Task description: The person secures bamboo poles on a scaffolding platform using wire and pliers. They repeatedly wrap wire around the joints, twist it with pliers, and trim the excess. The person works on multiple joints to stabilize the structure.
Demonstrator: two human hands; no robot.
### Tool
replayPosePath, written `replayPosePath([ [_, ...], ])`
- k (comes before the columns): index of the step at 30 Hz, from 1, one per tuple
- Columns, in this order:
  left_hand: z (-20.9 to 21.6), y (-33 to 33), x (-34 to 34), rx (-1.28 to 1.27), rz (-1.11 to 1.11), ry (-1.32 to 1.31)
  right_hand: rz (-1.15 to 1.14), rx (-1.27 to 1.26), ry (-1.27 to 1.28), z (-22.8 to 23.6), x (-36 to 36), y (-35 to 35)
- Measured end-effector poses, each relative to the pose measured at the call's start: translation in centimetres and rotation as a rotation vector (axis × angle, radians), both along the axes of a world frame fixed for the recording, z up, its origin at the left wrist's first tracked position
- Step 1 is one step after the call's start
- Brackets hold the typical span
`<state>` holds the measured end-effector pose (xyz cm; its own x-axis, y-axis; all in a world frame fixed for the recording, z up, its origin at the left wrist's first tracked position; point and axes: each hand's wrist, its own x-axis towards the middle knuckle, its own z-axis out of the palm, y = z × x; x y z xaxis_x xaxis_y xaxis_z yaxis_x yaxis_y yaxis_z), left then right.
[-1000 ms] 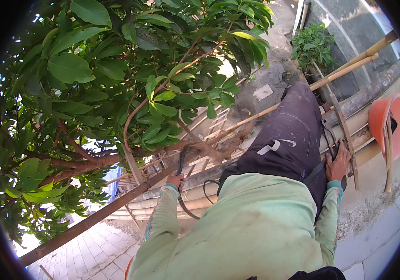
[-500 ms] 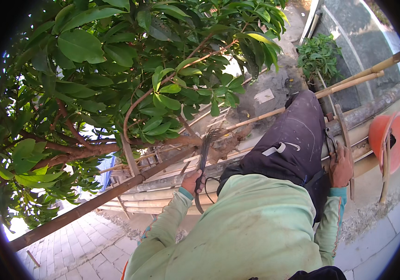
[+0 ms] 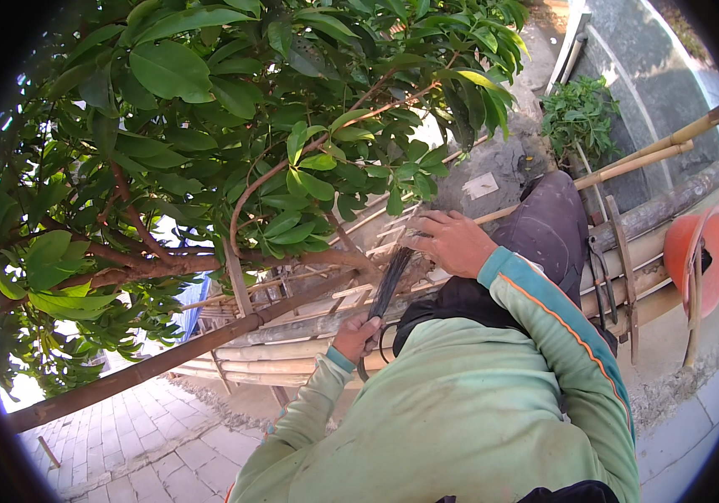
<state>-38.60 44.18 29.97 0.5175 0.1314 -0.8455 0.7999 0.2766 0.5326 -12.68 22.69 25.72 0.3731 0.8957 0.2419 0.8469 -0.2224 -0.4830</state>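
Observation:
My left hand (image 3: 354, 337) is closed round the lower part of a bundle of thin dark wires (image 3: 388, 283), whose bottom end bends into a loop beside my shirt. The bundle stands tilted, its upper end leaning away from me. At that frayed top, my right hand (image 3: 457, 242) has its fingers closed on the wire tips. Whether it grips one strand or several cannot be made out. Dark-handled pincers (image 3: 602, 281) rest at the bamboo poles (image 3: 646, 277) to the right of my thigh, with neither hand on them.
Leafy branches (image 3: 292, 180) crowd the left and upper left. A slanting wooden pole (image 3: 175, 359) crosses the lower left. At the right, an orange bucket (image 3: 685, 256) sits by the bamboo, near an upright stick (image 3: 619, 260). Paving (image 3: 133, 436) lies below.
My right hand has let go of the pincers at the bamboo and moved left and up to the top of the wire bundle. The left hand keeps its hold.

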Motion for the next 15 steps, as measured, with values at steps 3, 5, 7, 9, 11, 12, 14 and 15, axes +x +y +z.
replayPosePath([
  [3,0.5,0.3,0.1,-0.047,-0.069,-0.013,-0.015,0.003,-0.071,-2.1,0.1,0.9],
  [5,1.0,0.2,0.5,-0.015,-0.164,-0.001,0.002,-0.08,-0.04,-3.1,0.5,0.8],
  [7,1.2,0.1,0.6,-0.025,-0.178,-0.026,0.064,-0.267,0.052,-2.0,1.6,0.4],
  [9,1.1,0.3,0.7,-0.036,-0.185,-0.029,0.02,-0.109,0.025,-2.2,2.0,-0.3],
  [11,0.5,0.7,0.7,-0.047,-0.181,-0.012,-0.048,-0.01,0.072,-1.9,2.0,-1.0],
  [12,0.4,0.7,0.9,-0.04,-0.187,-0.027,-0.094,0.01,0.132,-0.8,2.1,-1.3],
  [14,0.4,0.9,1.1,-0.021,-0.193,-0.058,-0.187,0.051,0.161,1.2,3.0,-1.9],
  [15,0.1,1.3,1.1,-0.009,-0.176,-0.047,-0.245,0.07,0.129,1.8,4.3,-2.7],
])
